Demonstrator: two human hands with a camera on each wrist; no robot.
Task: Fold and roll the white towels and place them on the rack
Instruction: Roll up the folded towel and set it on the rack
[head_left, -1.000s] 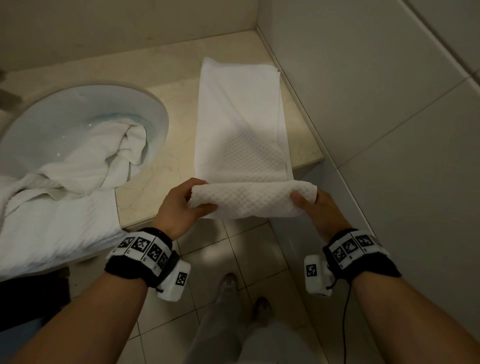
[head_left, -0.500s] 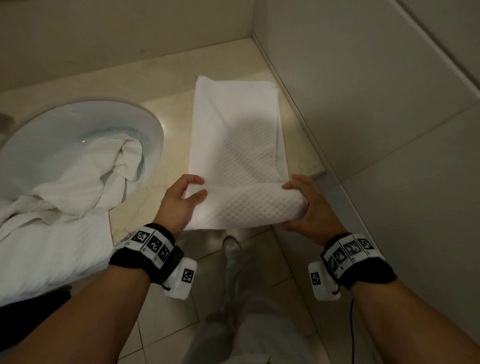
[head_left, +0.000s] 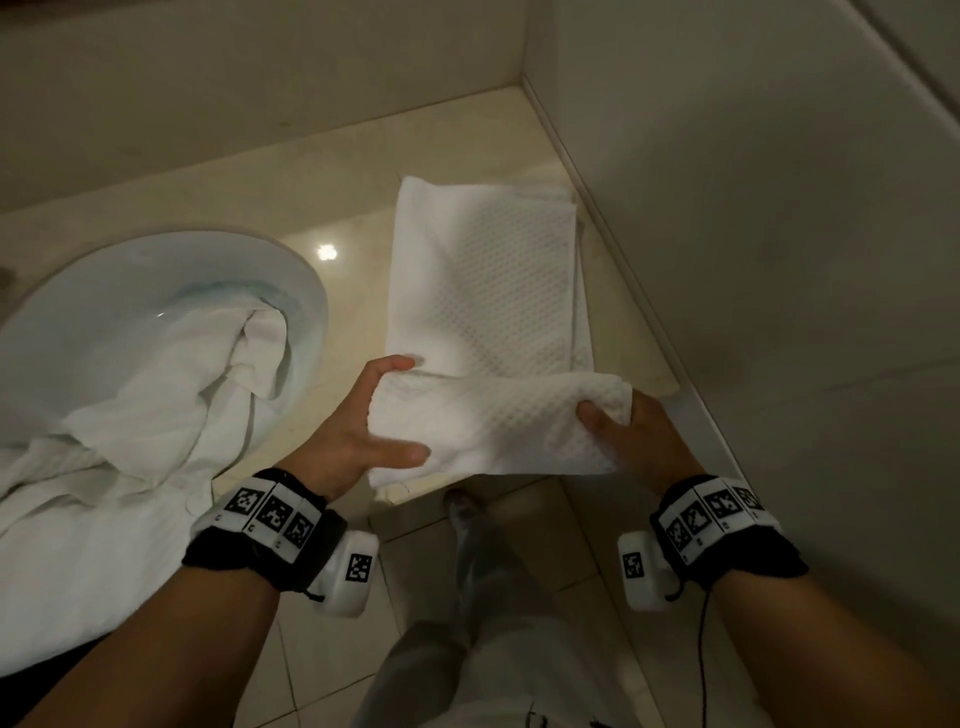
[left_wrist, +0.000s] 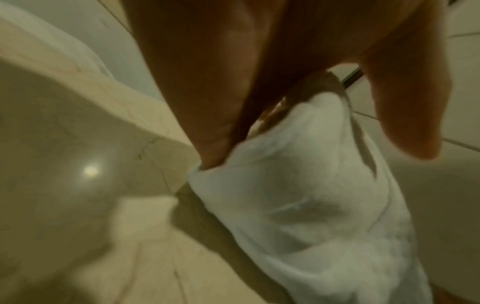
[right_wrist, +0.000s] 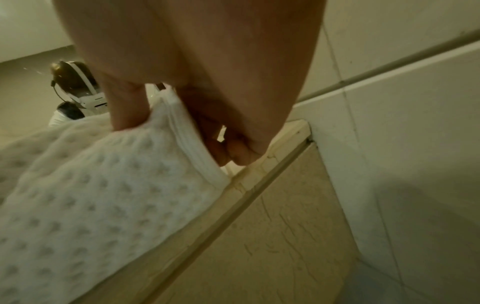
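A white waffle-textured towel (head_left: 483, 291) lies folded lengthwise on the beige counter (head_left: 353, 156), its near end turned up into a thick roll (head_left: 493, 423) at the counter's front edge. My left hand (head_left: 363, 421) grips the roll's left end, fingers over the top and thumb along the front. My right hand (head_left: 628, 431) grips the right end, thumb pressed into the cloth. In the left wrist view the fingers (left_wrist: 215, 131) tuck into the roll (left_wrist: 311, 195). The right wrist view has my thumb (right_wrist: 127, 111) on the towel (right_wrist: 91, 185) and my fingers curled behind its edge. No rack is in view.
A round white basin (head_left: 104, 301) sits at the left, with more crumpled white towels (head_left: 156, 395) spilling out of it over the counter's front. A tiled wall (head_left: 779, 260) runs close along the right. Below are the tiled floor (head_left: 415, 525) and my legs.
The roll has grown thicker and moved further up the towel, leaving a shorter flat part. Both hands have shifted their grip on it, and the view has tilted downward.
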